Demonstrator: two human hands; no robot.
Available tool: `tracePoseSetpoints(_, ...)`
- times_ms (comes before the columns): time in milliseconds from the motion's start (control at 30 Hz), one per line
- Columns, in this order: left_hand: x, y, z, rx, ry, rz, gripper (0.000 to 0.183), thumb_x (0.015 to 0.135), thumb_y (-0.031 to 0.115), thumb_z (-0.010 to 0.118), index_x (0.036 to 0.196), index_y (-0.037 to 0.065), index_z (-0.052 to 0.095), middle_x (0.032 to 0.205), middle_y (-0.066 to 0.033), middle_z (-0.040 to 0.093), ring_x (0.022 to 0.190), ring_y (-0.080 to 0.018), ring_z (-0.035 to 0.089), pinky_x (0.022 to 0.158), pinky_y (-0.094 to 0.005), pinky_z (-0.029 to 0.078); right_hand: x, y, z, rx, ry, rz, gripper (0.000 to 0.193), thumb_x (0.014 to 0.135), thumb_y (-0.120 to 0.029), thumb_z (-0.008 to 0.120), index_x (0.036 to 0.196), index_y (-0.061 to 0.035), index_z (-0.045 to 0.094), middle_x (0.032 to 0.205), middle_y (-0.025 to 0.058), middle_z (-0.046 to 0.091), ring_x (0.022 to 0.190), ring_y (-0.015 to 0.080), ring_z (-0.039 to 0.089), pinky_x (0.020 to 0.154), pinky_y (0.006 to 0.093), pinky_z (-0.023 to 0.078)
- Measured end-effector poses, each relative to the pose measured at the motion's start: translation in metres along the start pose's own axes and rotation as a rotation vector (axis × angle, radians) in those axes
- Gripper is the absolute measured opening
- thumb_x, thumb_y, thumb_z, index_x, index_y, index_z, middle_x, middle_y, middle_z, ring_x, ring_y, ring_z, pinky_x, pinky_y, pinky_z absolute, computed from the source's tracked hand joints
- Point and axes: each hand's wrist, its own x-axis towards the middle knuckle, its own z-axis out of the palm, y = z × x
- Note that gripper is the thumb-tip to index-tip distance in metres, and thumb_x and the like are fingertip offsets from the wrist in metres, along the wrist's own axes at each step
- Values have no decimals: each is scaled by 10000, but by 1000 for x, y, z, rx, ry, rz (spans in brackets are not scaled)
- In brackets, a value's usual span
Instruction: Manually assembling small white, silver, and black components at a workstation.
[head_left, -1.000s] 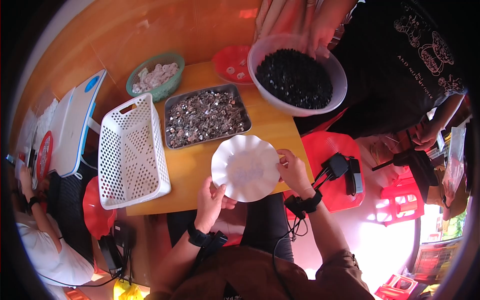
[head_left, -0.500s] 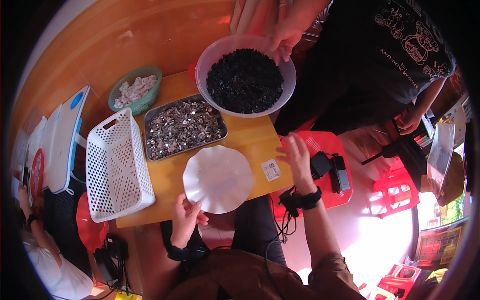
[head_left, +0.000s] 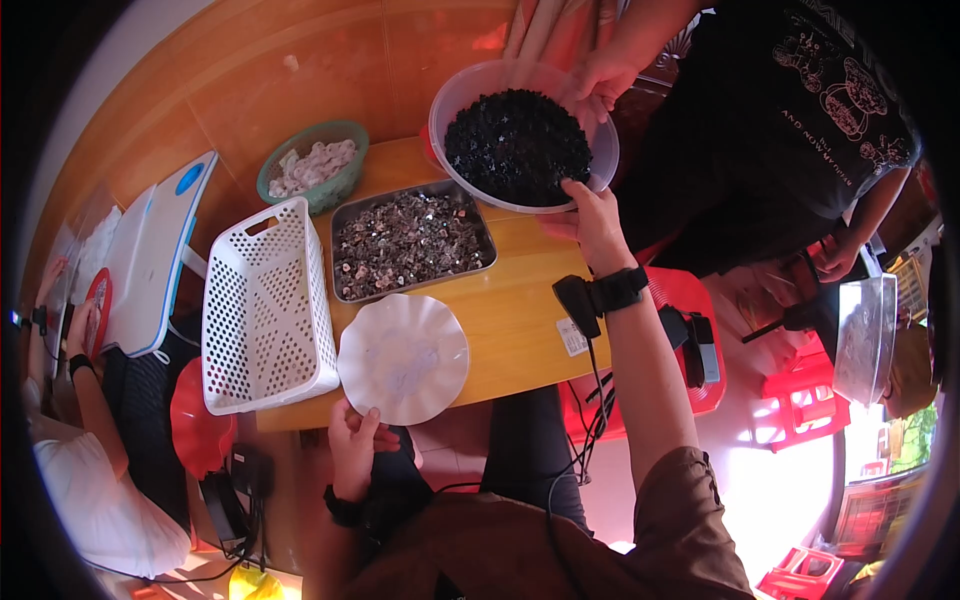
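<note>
A white plate with a wavy rim (head_left: 440, 345) lies at the table's near edge. My left hand (head_left: 352, 450) is closed at its near-left rim, thumb against the edge and fingers curled below. My right hand (head_left: 597, 225) reaches forward and grips the near-right rim of a large translucent bowl (head_left: 480, 195), thumb over the edge. Dark, wet-looking small pieces (head_left: 520, 150) heap inside that bowl. Another person's hand (head_left: 605, 80) is at the bowl's far-right rim. Between plate and bowl sits a metal tray (head_left: 400, 290) of small brownish, shiny bits.
A white perforated basket (head_left: 222, 375) stands left of the plate, with a green basket (head_left: 350, 185) of pale pieces behind. A red stool (head_left: 712, 310) holding dark devices is at right. Cables (head_left: 590, 440) hang by my right arm. Another person (head_left: 100, 490) sits at far left.
My right hand has moved forward from above the table's right side and taken hold of the bowl's rim. The plate has shifted left, toward the white basket, with my left hand.
</note>
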Motion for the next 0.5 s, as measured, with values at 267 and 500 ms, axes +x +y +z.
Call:
tracePoseSetpoints(267,-1,0,4,-55,-14,18,378,921,147,556,1219,-1,377,800,-117,567,599,-198,629,516,-297,545,-38,-20,-59,110,-205,101,329,856,-19,384,1173,41,451,992,158,594,767,317,673,717,399,580)
tracePoseSetpoints(500,1,-5,2,-89,-23,42,365,918,125,561,1207,6,374,852,-119,572,607,-190,625,547,-294,552,-122,-8,-105,9,-62,119,330,786,-42,413,1089,46,511,847,93,588,693,250,665,685,363,586)
